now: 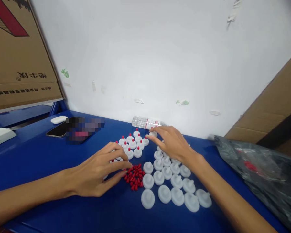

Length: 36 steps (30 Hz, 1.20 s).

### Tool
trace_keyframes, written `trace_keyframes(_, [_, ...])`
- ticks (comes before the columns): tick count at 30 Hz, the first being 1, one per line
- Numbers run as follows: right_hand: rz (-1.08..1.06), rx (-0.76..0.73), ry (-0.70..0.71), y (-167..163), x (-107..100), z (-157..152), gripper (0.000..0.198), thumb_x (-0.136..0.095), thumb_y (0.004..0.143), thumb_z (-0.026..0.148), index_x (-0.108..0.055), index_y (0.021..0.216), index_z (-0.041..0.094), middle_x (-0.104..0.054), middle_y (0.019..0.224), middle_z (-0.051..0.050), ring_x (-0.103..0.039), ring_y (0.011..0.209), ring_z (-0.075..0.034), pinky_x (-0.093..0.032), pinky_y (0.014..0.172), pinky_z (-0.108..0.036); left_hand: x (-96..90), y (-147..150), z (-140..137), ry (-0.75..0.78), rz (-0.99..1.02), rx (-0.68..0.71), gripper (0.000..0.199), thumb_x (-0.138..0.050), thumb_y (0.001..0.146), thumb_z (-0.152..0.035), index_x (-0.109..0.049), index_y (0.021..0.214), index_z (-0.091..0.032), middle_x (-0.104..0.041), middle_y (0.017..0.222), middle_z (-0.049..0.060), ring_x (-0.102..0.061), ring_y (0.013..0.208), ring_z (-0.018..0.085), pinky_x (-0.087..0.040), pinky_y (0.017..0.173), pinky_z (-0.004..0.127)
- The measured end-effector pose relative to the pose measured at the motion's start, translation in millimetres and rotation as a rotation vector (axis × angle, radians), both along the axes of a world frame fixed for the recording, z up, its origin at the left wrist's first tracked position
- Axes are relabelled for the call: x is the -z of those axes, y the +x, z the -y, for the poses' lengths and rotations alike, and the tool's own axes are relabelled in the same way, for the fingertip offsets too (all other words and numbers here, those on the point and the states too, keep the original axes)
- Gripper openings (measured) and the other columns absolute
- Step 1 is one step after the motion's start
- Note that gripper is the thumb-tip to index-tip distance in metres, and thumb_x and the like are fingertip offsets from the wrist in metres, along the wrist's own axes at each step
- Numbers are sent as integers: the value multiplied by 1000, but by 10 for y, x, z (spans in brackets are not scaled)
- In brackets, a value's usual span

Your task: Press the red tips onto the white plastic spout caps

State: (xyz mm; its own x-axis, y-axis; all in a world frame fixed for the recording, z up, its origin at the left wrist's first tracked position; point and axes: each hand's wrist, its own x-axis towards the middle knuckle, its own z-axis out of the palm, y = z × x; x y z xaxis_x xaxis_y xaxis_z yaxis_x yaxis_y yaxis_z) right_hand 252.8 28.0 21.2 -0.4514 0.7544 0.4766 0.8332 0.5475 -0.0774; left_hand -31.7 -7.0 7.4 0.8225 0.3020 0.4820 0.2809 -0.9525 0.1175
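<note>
My left hand [103, 171] reaches over the table from the left, its thumb and forefinger slightly apart at the left edge of a pile of small red caps [135, 177]. My right hand [171, 140] is farther back, its thumb and forefinger around a white disc-shaped piece [153, 133] topped with a red cap. Between the hands stand several white discs with red caps [137, 152], partly hidden by my left fingers. Below my right hand and wrist lie several uncapped white discs with nozzles [177, 181]; my right hand covers some of them.
A clear plastic bottle [145, 122] lies against the white wall. At the left are a phone [63, 127], a white oval object [59, 119] and a cardboard box [21, 61]. A dark plastic bag [262, 181] covers the right side of the blue table [97, 213].
</note>
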Motion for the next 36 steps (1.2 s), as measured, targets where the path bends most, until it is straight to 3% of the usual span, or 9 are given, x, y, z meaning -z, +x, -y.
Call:
trace_keyframes(3, [-19, -53, 113, -45, -30, 43, 23, -61, 97, 40, -64, 109, 21, -72, 107, -5, -66, 88, -20, -46, 77, -32, 15, -16, -23, 39, 96, -79, 30, -52, 93, -4, -62, 117, -20, -65, 101, 8, -55, 97, 21, -47, 90, 40])
trace_keyframes(6, [29, -166, 166, -174, -30, 116, 7, -58, 98, 24, -61, 104, 20, -70, 105, -4, -65, 85, -18, -44, 69, -29, 20, -19, -40, 108, 162, -170, 29, -53, 94, -7, -60, 118, -21, -65, 104, 7, -54, 100, 22, -46, 91, 39])
trace_keyframes(10, [164, -343, 269, -444, -29, 279, 15, -48, 97, 7, -57, 100, 18, -69, 94, -3, -62, 81, -15, -44, 69, -29, 19, -6, -54, 164, 208, -268, 29, -62, 94, -18, -57, 123, -20, -65, 109, 7, -56, 102, 23, -47, 90, 38])
trace_keyframes(15, [237, -415, 477, -687, -10, 449, 22, -39, 100, 7, -55, 95, 20, -65, 80, 1, -60, 72, -14, -43, 62, -30, 31, -10, -74, 142, 252, -192, 5, -56, 96, -16, -58, 100, -19, -65, 94, 5, -58, 90, 19, -49, 81, 33])
trace_keyframes(21, [179, -432, 517, -669, -12, 451, 22, -41, 99, 6, -56, 95, 20, -68, 87, 1, -61, 75, -13, -44, 62, -29, 28, -36, -102, 147, 168, -243, 4, -52, 98, -16, -56, 100, -18, -62, 90, 4, -53, 84, 19, -44, 76, 32])
trace_keyframes(26, [211, -436, 529, -625, -17, 420, 22, -42, 99, 6, -56, 93, 22, -67, 88, 1, -60, 78, -13, -42, 63, -28, 34, -28, -119, 43, 94, -250, 18, -39, 103, -18, -56, 98, -18, -60, 85, 2, -50, 79, 17, -41, 71, 30])
trace_keyframes(31, [219, -446, 584, -654, -15, 433, 21, -46, 97, 6, -56, 92, 24, -66, 83, 2, -58, 72, -12, -40, 60, -27, 37, -12, -141, -39, 55, -212, 30, -32, 105, -21, -50, 82, -18, -53, 76, 1, -44, 73, 17, -36, 67, 31])
trace_keyframes(36, [308, -440, 603, -464, -51, 321, 20, -46, 99, 8, -60, 94, 21, -72, 101, -4, -66, 100, -20, -47, 67, -30, 12, -22, -120, -143, 108, -187, 31, -29, 106, -18, -43, 77, -19, -47, 71, -1, -40, 67, 15, -34, 64, 30])
